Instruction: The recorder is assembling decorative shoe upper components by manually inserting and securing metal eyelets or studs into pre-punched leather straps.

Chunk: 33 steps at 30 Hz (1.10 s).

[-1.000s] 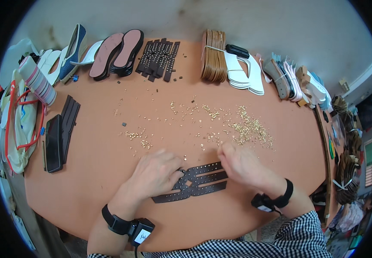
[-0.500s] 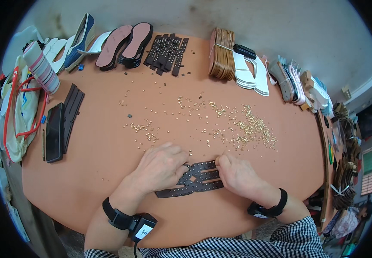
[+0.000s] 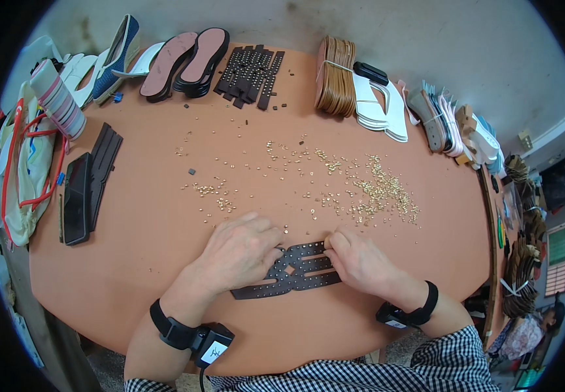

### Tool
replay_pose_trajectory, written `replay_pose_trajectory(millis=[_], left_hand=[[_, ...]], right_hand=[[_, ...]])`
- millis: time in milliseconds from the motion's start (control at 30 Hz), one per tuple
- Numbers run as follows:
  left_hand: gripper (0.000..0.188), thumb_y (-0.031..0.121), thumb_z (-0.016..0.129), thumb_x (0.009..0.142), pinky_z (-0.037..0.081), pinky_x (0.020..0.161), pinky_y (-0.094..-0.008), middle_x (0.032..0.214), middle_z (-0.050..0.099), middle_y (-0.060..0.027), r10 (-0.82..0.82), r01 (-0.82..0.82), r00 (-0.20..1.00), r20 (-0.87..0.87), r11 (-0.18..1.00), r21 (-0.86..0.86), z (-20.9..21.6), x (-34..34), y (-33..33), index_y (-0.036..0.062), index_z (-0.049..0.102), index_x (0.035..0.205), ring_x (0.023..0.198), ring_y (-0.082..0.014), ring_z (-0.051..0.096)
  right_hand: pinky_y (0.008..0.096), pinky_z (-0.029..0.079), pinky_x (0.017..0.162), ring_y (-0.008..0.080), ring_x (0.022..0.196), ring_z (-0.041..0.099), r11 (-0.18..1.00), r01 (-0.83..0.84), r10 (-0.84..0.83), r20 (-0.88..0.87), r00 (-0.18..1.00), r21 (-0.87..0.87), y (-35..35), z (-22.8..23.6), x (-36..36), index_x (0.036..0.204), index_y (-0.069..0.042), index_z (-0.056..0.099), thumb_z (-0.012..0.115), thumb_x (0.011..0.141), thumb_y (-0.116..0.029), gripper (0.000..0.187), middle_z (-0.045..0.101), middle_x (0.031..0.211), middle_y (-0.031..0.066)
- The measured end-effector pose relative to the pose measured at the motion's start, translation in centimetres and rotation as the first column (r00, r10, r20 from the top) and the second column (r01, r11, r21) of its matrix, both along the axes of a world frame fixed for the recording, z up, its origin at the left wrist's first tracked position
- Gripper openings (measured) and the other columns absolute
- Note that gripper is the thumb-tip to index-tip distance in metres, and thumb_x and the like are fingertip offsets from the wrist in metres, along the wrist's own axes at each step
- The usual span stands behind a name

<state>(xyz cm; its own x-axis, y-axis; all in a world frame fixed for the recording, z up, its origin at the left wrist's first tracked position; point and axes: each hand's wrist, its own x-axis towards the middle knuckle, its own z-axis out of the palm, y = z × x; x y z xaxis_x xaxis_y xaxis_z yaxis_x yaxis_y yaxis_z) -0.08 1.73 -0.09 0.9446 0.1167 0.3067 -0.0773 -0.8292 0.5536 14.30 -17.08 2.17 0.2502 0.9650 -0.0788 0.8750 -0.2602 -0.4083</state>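
A dark brown shoe upper (image 3: pixel 287 283) lies on the table near me, with rows of small metal studs, long slits and a diamond-shaped hole. My left hand (image 3: pixel 242 253) rests over its left part, fingers curled at the far edge. At the far right corner, my right hand (image 3: pixel 363 262) pinches the end of a strap between thumb and fingers. Whether a stud is in that pinch is hidden. Just beyond my hands, small gold studs (image 3: pixel 383 193) are strewn over the table, thickest at the right.
Along the back of the table (image 3: pixel 132 281) stand pink-topped soles (image 3: pixel 202 60), a pile of studded strips (image 3: pixel 251 73), tied brown insoles (image 3: pixel 336 77) and white cut pieces (image 3: pixel 397 114). A phone (image 3: pixel 77 199) and plain dark strips (image 3: pixel 104 166) lie left. Another person (image 3: pixel 527 336) is far right.
The whole view has shifted slightly, so the table's things sit a little higher and further left. Both hands keep nearly the same hold on the shoe upper.
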Motion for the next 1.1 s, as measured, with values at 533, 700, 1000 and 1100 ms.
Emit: replay_pose_trajectory(millis=[533, 700, 1000, 1100], left_hand=[[0.014, 0.013, 0.068, 0.065, 0.046, 0.059, -0.0343, 0.069, 0.054, -0.0050, -0.002, 0.002, 1.000, -0.008, 1.000, 0.004, 0.2, 0.1, 0.1, 0.0091, 0.063, 0.077, 0.068, -0.0231, 0.055], [0.012, 0.013, 0.069, 0.065, 0.045, 0.058, -0.0341, 0.068, 0.054, -0.0051, 0.000, 0.000, 1.000, 0.018, 1.000, -0.006, 0.3, 0.3, 0.1, 0.0089, 0.062, 0.075, 0.068, -0.0231, 0.055], [0.012, 0.013, 0.068, 0.065, 0.045, 0.058, -0.0349, 0.069, 0.055, -0.0059, -0.023, 0.021, 0.999, -0.037, 0.999, -0.047, 0.4, 0.4, 0.3, 0.0087, 0.063, 0.075, 0.067, -0.0250, 0.054], [0.012, 0.013, 0.068, 0.065, 0.045, 0.058, -0.0346, 0.069, 0.055, -0.0058, -0.012, 0.010, 0.999, -0.040, 0.999, -0.047, 0.7, 0.4, 0.2, 0.0092, 0.064, 0.075, 0.067, -0.0250, 0.054]], right_hand=[[0.0354, 0.044, 0.061, 0.0255, 0.066, 0.054, 0.970, 0.036, -0.120, -0.343, 0.932, -0.241, 2.2, 1.3, 2.5, 0.084, -0.002, 0.052, 0.058, 0.079, -0.008, 0.010, 0.054, 0.074, 0.0117], [0.0327, 0.043, 0.057, 0.0222, 0.062, 0.053, 0.969, -0.005, -0.085, -0.351, 0.932, -0.247, 2.8, 1.5, 3.1, 0.080, -0.002, 0.053, 0.059, 0.078, -0.007, 0.008, 0.054, 0.067, 0.0102], [0.0336, 0.046, 0.057, 0.0239, 0.063, 0.058, 0.924, 0.028, -0.167, -0.339, 0.926, -0.381, 3.8, 1.7, 3.3, 0.080, -0.002, 0.054, 0.061, 0.075, -0.008, 0.010, 0.057, 0.067, 0.0109], [0.0366, 0.047, 0.060, 0.0275, 0.068, 0.059, 0.923, 0.028, -0.151, -0.293, 0.944, -0.384, 3.9, 1.3, 3.2, 0.079, -0.002, 0.055, 0.062, 0.074, -0.009, 0.011, 0.059, 0.070, 0.0131]])
